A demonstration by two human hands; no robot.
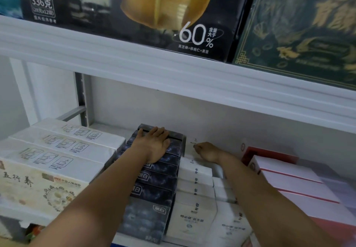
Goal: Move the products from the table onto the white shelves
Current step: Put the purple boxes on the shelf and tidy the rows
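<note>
My left hand [154, 146] presses flat, fingers straight, on the rear dark boxes [152, 185] of the row on the white shelf [113, 129]. Just right of that row, my right hand [208, 152] rests on the white boxes [194, 171]; I cannot tell whether its fingers pinch anything.

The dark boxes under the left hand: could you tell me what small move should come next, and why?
Probably slide the dark boxes back: the left hand lies flat on the rear ones, and the front box sits at the shelf edge.
</note>
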